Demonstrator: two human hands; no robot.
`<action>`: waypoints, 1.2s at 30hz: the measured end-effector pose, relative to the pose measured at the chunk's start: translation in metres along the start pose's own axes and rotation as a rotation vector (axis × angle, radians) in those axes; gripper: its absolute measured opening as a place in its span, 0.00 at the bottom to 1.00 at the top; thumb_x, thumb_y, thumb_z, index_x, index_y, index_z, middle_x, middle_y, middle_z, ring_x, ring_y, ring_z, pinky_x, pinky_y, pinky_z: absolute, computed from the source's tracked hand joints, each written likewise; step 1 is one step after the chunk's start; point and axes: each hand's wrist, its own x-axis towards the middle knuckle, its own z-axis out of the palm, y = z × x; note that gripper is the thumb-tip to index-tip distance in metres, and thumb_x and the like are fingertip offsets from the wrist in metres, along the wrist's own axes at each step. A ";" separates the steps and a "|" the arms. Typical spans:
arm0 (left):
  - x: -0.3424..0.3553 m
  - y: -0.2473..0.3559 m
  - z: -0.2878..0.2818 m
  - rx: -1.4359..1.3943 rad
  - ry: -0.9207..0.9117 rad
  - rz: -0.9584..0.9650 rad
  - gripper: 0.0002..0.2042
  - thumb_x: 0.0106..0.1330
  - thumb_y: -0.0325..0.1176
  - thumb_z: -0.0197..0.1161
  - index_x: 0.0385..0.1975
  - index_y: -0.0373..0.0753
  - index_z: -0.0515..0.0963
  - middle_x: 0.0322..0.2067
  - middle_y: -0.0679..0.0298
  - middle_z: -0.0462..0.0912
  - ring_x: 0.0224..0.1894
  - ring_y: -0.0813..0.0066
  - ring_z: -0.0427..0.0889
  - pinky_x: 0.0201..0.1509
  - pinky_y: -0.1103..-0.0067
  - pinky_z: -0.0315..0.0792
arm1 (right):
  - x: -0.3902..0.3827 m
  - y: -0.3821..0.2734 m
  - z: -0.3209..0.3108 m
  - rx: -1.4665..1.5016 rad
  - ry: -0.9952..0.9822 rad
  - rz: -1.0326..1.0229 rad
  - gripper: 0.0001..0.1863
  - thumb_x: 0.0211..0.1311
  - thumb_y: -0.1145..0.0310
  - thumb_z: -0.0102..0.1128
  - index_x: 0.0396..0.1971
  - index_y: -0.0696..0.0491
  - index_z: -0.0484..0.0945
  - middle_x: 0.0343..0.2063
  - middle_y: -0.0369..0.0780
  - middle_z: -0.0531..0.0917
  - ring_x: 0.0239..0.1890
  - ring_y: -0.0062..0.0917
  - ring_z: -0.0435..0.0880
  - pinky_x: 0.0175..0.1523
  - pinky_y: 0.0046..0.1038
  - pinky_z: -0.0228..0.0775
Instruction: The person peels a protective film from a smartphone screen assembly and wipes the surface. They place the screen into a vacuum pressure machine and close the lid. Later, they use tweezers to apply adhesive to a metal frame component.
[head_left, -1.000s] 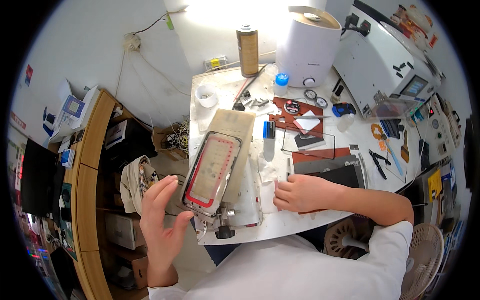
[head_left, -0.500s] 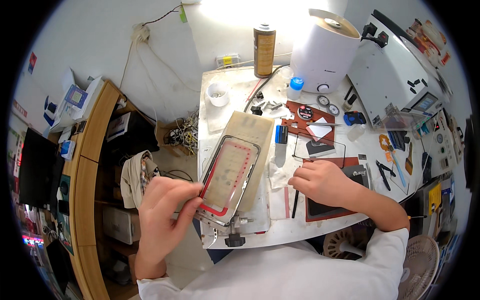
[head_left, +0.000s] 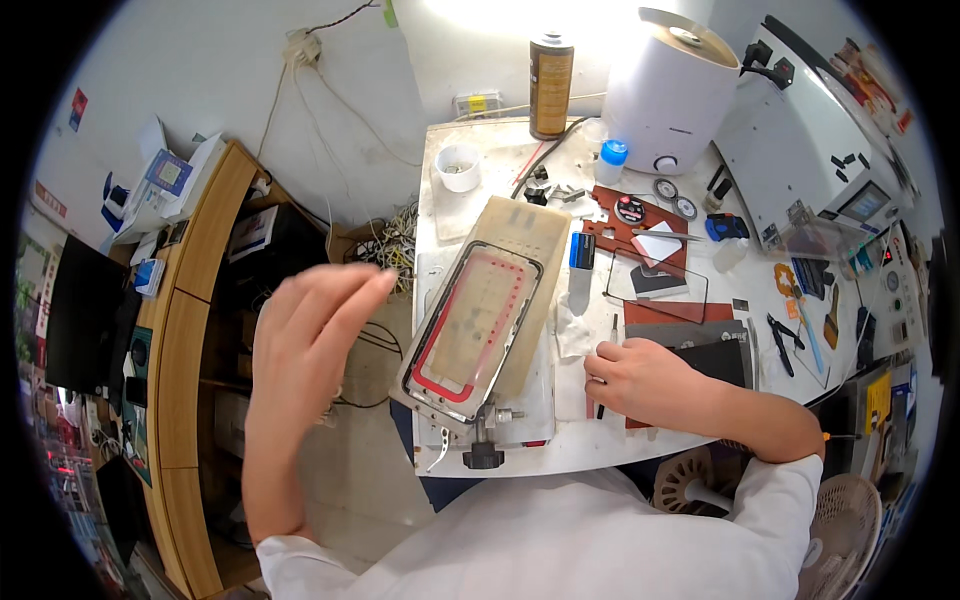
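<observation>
My left hand (head_left: 310,335) is raised in the air left of the table, thumb and fingertips drawn together; anything between them is too small to make out. A phone-sized frame (head_left: 520,345) with a dark rim and red inner border lies tilted on a worn beige pad (head_left: 550,235). Beneath its near end sits a metal holder with a black knob (head_left: 484,457). To the right, my right hand (head_left: 645,382) rests low over the table, its fingers closed round a thin dark stick-like tool (head_left: 614,326) that shows above and below them.
Right of the pad stand a small blue-and-black box (head_left: 581,250), a thin black frame (head_left: 655,301), a dark flat panel (head_left: 715,360) and cutting pliers (head_left: 781,345). Behind are a spray can (head_left: 551,85), a white humidifier (head_left: 668,95) and a white cup (head_left: 458,170).
My left hand has left the corner of the phone-sized frame and moved up and left. My right hand has closed on the thin stick-like tool. The view has shifted slightly.
</observation>
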 end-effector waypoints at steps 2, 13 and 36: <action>0.020 -0.015 0.005 0.113 -0.029 0.125 0.23 0.51 0.17 0.62 0.50 0.39 0.80 0.48 0.61 0.82 0.49 0.59 0.81 0.52 0.71 0.75 | 0.006 -0.003 0.007 -0.054 -0.060 -0.016 0.05 0.56 0.68 0.64 0.31 0.50 0.79 0.34 0.32 0.77 0.45 0.22 0.78 0.40 0.23 0.70; 0.132 -0.050 0.099 -1.064 -0.404 -0.211 0.27 0.79 0.50 0.39 0.54 0.36 0.80 0.53 0.58 0.82 0.59 0.68 0.77 0.62 0.71 0.72 | -0.021 0.007 0.003 0.053 0.574 0.020 0.08 0.53 0.73 0.64 0.33 0.53 0.77 0.33 0.35 0.81 0.33 0.24 0.80 0.35 0.24 0.73; 0.020 -0.019 0.040 -0.667 -0.173 0.085 0.32 0.69 0.60 0.54 0.52 0.32 0.79 0.53 0.53 0.81 0.56 0.55 0.76 0.64 0.65 0.67 | -0.006 0.001 -0.033 0.887 1.154 0.273 0.08 0.59 0.83 0.63 0.38 0.62 0.82 0.31 0.42 0.84 0.31 0.24 0.84 0.34 0.23 0.76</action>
